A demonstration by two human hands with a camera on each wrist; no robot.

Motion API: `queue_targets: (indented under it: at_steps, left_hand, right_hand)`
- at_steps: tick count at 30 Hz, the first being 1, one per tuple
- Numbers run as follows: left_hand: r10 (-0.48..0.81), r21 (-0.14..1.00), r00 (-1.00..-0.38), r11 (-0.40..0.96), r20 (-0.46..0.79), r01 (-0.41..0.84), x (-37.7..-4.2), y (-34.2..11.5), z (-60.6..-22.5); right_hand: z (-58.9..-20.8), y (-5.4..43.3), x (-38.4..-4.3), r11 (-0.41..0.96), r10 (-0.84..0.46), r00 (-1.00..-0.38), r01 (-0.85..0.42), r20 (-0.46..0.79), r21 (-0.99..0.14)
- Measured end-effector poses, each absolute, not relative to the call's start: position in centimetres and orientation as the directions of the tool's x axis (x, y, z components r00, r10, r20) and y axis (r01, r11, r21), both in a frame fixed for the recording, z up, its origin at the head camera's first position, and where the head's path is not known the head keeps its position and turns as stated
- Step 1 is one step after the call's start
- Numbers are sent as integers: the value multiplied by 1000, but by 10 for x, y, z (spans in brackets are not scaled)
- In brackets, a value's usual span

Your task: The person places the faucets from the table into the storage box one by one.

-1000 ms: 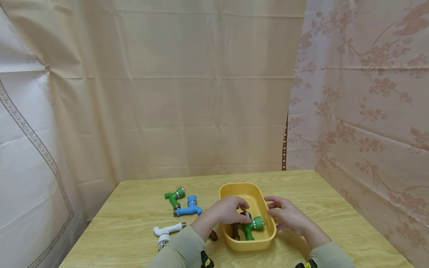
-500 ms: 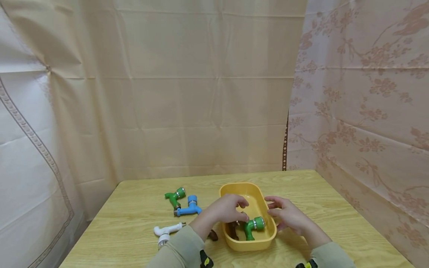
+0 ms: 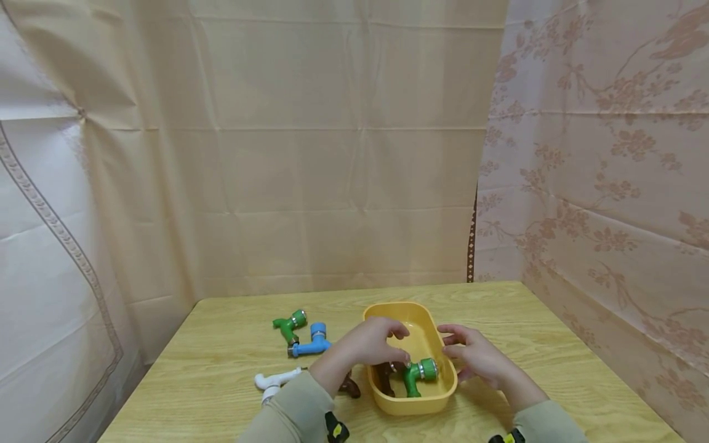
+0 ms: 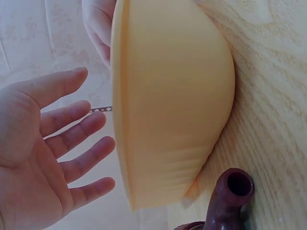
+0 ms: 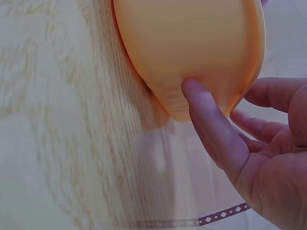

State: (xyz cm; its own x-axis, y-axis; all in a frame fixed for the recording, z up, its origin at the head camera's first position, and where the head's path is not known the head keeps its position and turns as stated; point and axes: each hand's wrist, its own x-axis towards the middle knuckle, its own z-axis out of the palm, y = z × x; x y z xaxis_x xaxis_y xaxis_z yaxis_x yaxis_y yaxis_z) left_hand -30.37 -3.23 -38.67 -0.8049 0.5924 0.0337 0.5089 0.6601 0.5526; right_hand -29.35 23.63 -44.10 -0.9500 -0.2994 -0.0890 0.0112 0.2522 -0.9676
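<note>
Over the yellow tub (image 3: 410, 406), my left hand (image 3: 379, 341) hovers with fingers spread and nothing in them; the left wrist view shows the bare palm (image 4: 29, 167) beside the tub's rim. Below it inside the tub lie a brown faucet (image 3: 384, 380), partly hidden by the hand, and a green faucet (image 3: 412, 378). At the tub's right side is my right hand (image 3: 482, 357). In the right wrist view, a fingertip (image 5: 194, 88) of that hand rests on the tub's outer wall, with other fingers near the rim.
Left of the tub, on the wooden table (image 3: 221, 351), lie another green faucet (image 3: 288, 326), a blue faucet (image 3: 316, 344), a white faucet (image 3: 274, 383) and a brown faucet (image 3: 350, 386) partly behind my left arm. Curtains hang behind and beside the table.
My left hand has let go of the brown faucet, which has settled down in the tub. It has then risen slightly and shifted left. The right hand has stayed in place.
</note>
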Motion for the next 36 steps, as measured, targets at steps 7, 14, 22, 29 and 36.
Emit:
queue_targets:
  at_steps: [7, 14, 22, 29, 36]
  left_hand:
    - [589, 539, -805, 659, 62, 524, -302, -39, -381]
    - [566, 558, -824, 671, 40, 488, -300, -47, -377]
    - [558, 542, -827, 676, 64, 498, -297, -55, -373]
    - [578, 536, -811, 657, 92, 529, -296, -64, -372]
    - [567, 539, -818, 662, 95, 521, -292, -73, -367]
  right_hand:
    - [-440, 235, -292, 262, -292, -953, 5, -84, -965]
    - [-437, 234, -291, 256, -299, -951, -2, -78, -967]
    - [-438, 234, -291, 254, -298, -951, 2, -80, -967]
    - [-440, 234, -291, 259, -290, -953, 7, -85, -966]
    - [-441, 235, -292, 266, -285, -954, 15, -93, -964]
